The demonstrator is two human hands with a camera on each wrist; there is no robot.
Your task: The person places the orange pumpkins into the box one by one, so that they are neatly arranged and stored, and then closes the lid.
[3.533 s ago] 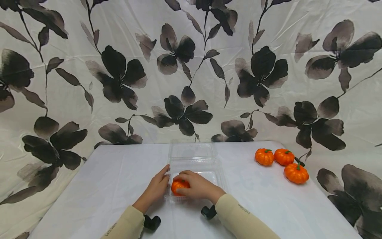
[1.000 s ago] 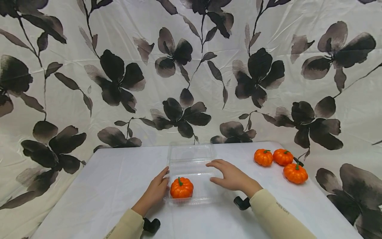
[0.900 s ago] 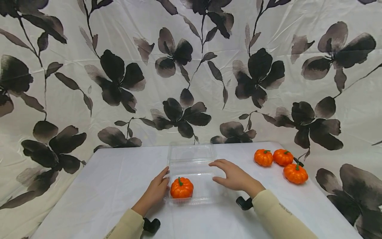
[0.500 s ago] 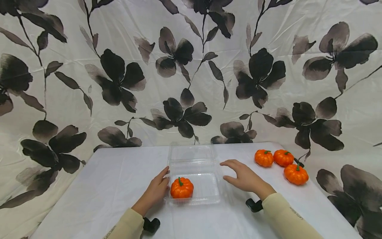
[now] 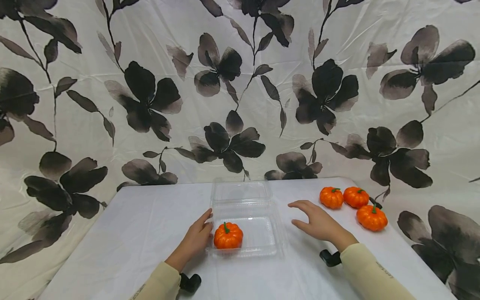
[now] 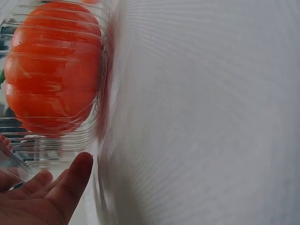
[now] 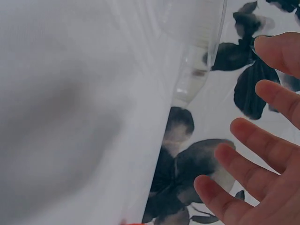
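Note:
A clear plastic clamshell box (image 5: 258, 239) lies with its lid (image 5: 241, 191) folded back, away from me. In its left half sits one small orange pumpkin (image 5: 228, 236) with a green stem; the left wrist view shows this pumpkin (image 6: 54, 70) through the ribbed wall. My left hand (image 5: 195, 239) rests at the box's left side, its fingers extended along the wall. To the right of the box, my right hand (image 5: 316, 221) hovers over the table with fingers spread and nothing in them. The right wrist view shows the same spread hand (image 7: 262, 159).
Three more orange pumpkins stand at the table's right: a back left one (image 5: 331, 198), a back right one (image 5: 356, 197) and a nearer one (image 5: 371, 218). The white table (image 5: 161, 216) backs onto a floral-patterned curtain (image 5: 277, 146).
Earlier my right hand held the pumpkin inside the box. It has let go and moved right, out past the box's edge. The left hand has stayed at the box.

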